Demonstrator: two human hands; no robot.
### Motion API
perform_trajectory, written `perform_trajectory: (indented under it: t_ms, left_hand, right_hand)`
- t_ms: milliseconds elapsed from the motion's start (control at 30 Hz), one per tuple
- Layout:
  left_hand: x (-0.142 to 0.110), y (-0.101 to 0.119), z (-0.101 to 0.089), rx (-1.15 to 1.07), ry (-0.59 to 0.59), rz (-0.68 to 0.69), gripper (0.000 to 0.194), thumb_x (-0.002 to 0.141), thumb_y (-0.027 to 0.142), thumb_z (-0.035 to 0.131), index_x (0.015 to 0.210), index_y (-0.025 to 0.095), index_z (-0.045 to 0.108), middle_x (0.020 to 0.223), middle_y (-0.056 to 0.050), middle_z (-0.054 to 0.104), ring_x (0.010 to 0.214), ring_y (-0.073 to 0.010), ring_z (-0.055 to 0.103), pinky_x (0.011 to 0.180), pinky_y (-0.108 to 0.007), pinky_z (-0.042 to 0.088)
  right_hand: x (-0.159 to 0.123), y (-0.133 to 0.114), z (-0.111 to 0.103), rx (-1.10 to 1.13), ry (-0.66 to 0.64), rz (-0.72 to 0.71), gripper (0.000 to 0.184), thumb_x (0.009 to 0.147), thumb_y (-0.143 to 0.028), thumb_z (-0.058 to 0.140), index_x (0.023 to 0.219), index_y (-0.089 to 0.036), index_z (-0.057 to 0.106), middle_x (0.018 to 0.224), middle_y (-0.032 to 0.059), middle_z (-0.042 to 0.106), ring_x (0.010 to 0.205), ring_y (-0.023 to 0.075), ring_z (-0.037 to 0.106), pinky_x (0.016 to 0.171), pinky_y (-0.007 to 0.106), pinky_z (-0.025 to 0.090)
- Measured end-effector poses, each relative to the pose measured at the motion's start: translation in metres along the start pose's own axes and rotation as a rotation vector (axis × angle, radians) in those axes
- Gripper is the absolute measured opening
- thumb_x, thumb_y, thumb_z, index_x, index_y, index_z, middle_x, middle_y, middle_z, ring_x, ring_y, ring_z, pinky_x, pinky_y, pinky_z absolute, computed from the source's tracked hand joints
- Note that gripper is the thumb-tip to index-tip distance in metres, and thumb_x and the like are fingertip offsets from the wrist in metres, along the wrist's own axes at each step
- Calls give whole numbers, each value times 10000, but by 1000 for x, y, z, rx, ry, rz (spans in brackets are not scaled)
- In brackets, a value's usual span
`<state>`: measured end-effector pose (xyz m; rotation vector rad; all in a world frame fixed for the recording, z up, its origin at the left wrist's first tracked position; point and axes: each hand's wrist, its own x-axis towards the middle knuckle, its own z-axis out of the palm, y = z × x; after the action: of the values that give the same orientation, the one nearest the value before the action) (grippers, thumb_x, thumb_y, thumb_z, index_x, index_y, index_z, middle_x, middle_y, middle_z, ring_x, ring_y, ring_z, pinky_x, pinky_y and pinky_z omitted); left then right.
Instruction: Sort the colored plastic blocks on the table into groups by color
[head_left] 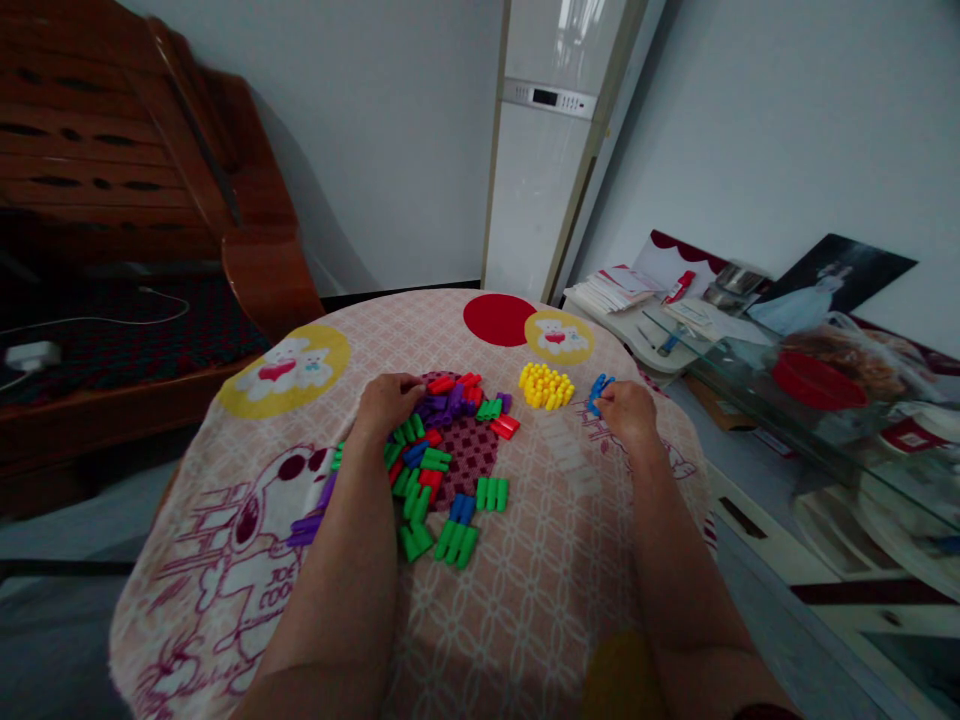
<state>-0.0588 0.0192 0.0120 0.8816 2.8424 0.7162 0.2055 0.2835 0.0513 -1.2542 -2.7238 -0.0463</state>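
Observation:
Plastic building pieces in several colours lie on a round cloth-covered table [525, 620]. My left hand [388, 402] is at the far left edge of the mixed heap, fingers pressed together beside purple pieces [448, 408] and red pieces [469, 382]. Whether anything is in that pinch is hidden. At the right, my right hand [630, 410] grips blue pieces [599, 388] by the fingertips, low over the cloth. Between the hands stands a tight cluster of yellow pieces [545, 386]. Nearer me are green pieces [456, 543] and a blue piece [462, 509].
Purple pieces [307, 528] lie left of my left forearm. Beyond the table are a wooden bench [270, 275] and a tall white appliance [540, 190]. A glass shelf [720, 370] at the right holds papers and a red bowl [817, 380].

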Motion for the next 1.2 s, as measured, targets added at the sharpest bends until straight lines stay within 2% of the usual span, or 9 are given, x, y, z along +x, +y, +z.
perform_trajectory:
  t_ms: [133,300,533,600,733,867,967,1033,1200]
  left_hand:
    - [0,0,0,8,2,0,370,868,350,559,1129,205,777,1087,-97,767,1026,-277,697,872,-314,522]
    - [0,-1,1,4,3,2,375,870,360,550,1134,217,775,1080,-89,770,995,-266,704,872,-312,523]
    - [-2,-1,0,-20,4,9,359,867,332,552,1116,207,778,1086,-89,768,1029,-254,693,908,-305,513]
    - [-2,-2,0,-38,8,4,364,877,284,519,1118,196,777,1074,-93,770,1020,-244,695,908,-297,512]
    - [-1,-5,-2,-97,36,-29,398,884,191,453,1123,184,772,1117,-85,760,1058,-213,683,943,-273,495]
    - [0,-9,-4,-152,68,-73,421,883,169,437,1164,163,751,1146,-89,751,1052,-199,685,947,-268,495]
    - [0,-11,-5,-193,71,-100,429,890,177,427,1184,129,736,1113,-111,757,969,-193,705,909,-268,511]
    - [-1,-11,-6,-202,76,-106,428,894,191,428,1184,121,735,1088,-120,762,945,-199,709,905,-281,515]
    - [-3,-4,-10,-158,77,-91,424,882,194,435,1155,129,753,1081,-124,763,1010,-218,698,919,-283,506]
  right_hand:
    - [7,22,15,24,49,127,182,849,-281,641,890,-178,785,969,104,769,914,224,697,734,273,460]
    - [9,25,28,27,73,121,181,848,-271,629,891,-168,771,984,109,767,915,221,695,745,270,464]
    - [3,10,15,18,133,177,253,863,-316,640,1040,-157,726,997,130,755,906,233,686,743,286,454]
    - [-5,-9,10,96,112,63,220,882,-299,614,1000,-157,733,961,120,755,870,219,683,749,283,454]
    - [-36,-77,11,373,-28,-460,196,928,-248,556,903,-164,732,937,89,741,879,191,666,813,274,460]
    - [-76,-148,29,497,-62,-852,256,974,-223,497,1139,-156,680,1148,129,680,1054,207,623,929,321,462]
    - [-94,-179,45,468,9,-971,361,970,-231,521,1315,-141,575,1413,191,522,1260,259,509,1044,406,416]
    - [-99,-187,54,431,41,-994,342,972,-214,510,1301,-144,571,1460,191,474,1306,272,456,1067,428,397]
    - [-100,-188,59,373,58,-1014,210,975,-142,438,1056,-154,632,1158,129,620,1096,249,512,945,373,433]
